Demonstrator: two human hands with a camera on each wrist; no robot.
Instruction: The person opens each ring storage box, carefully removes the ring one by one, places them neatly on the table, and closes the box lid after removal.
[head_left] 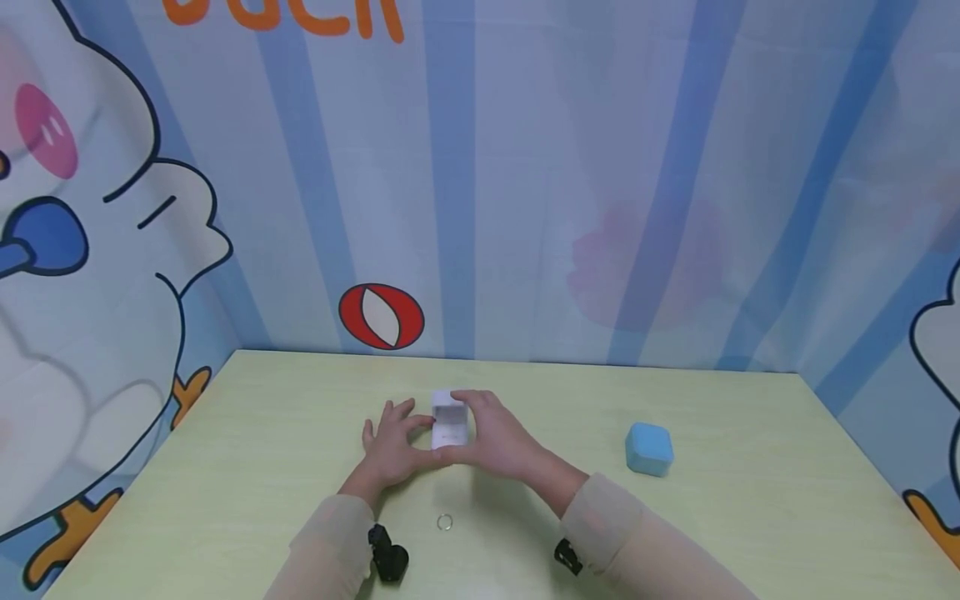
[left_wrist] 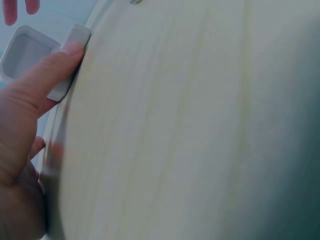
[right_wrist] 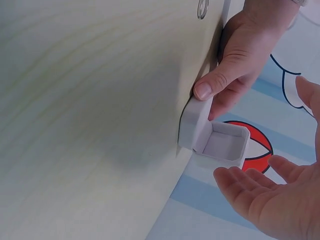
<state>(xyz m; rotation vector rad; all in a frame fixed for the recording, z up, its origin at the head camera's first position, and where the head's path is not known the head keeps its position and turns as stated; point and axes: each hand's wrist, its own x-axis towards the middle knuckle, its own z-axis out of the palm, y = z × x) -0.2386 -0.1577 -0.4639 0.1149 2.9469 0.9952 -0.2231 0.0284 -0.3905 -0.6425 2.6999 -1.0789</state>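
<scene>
A small white hinged box (head_left: 450,421) stands on the table with its lid raised and its hollow inside showing. My left hand (head_left: 393,450) grips the box's base, the thumb on its front edge and a finger behind, as the left wrist view shows. On the other side, my right hand (head_left: 504,437) curves around the box with fingers extended. In the right wrist view those fingers (right_wrist: 235,190) are close to the lid (right_wrist: 225,142); contact is hard to tell. A thin silver ring (head_left: 445,522) lies on the table between my forearms.
A light blue rounded block (head_left: 649,450) rests on the table (head_left: 750,517) to the right. Behind the table hangs a blue striped cloth (head_left: 510,208) with cartoon prints. Black wrist devices (head_left: 388,557) sit at both sleeves.
</scene>
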